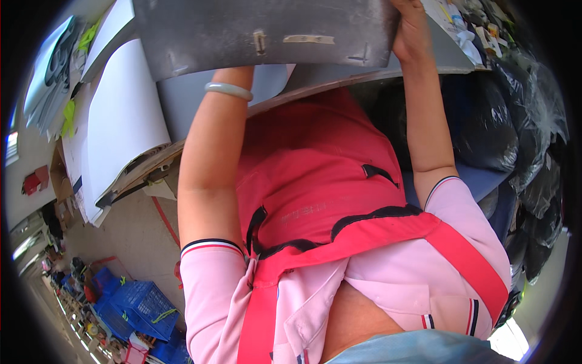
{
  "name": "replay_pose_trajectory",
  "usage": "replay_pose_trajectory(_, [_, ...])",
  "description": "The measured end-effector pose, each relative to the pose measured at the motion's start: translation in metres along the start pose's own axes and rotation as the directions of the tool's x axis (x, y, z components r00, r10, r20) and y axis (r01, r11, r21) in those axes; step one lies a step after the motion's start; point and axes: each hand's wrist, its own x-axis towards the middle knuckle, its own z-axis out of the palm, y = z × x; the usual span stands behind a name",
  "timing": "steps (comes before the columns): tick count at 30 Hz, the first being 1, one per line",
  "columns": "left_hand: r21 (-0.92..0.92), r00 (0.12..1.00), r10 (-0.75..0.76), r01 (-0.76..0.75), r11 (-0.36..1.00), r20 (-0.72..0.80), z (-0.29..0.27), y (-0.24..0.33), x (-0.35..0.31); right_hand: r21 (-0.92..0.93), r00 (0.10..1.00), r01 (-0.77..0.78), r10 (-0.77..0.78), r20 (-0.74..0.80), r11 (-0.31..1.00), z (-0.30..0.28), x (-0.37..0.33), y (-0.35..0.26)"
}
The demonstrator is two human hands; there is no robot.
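While the blue crates (136, 312) sit stacked far off at the lower left on the tiled floor, white sheets (124, 115) lie piled on the left end of the work table (339, 79). Moving right, the left arm, with a pale green bangle (228, 90) on the wrist, runs up behind a large grey sheet (260, 33); the left hand is hidden by it, so I cannot tell how it grips. Further right, the right hand (411, 30) is closed over the sheet's right edge, fingers wrapped around it. The sheet is held up across the far edge of the table, above the red apron (315, 182). Black bagged bundles (521, 139) crowd the right side. To my eye the sheet is lifted but not yet laid anywhere.
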Motion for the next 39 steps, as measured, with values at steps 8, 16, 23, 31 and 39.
replay_pose_trajectory(8, [0.006, 0.721, -0.077, 0.112, 0.994, -0.689, -0.314, -0.053, -0.048, 0.043, 0.988, -0.031, 0.037, -0.149, 0.999, -0.03, 0.01, -0.007])
replay_pose_trajectory(16, [-0.292, 0.17, -0.441, 0.539, 0.79, -0.881, -0.522, -0.1, -0.275, -0.01, 0.939, -0.179, 0.168, -0.3, 0.984, -0.006, -0.003, 0.02])
replay_pose_trajectory(23, [-0.495, 0.018, -0.625, 0.594, 0.635, -0.78, -0.489, -0.16, -0.367, -0.189, 0.95, -0.235, 0.183, -0.255, 0.954, 0.012, -0.004, 0.024])
replay_pose_trajectory(31, [0.198, 0.405, -0.098, 0.627, 0.753, -0.909, -0.422, -0.06, -0.288, -0.477, 0.907, -0.388, 0.418, -0.048, 0.788, -0.021, 0.025, 0.039])
replay_pose_trajectory(39, [0.41, 0.998, 0.041, -0.019, 0.912, -0.045, -0.166, 0.041, -0.192, -0.895, 0.961, -0.159, 0.274, -0.043, 0.417, -0.032, 0.04, 0.056])
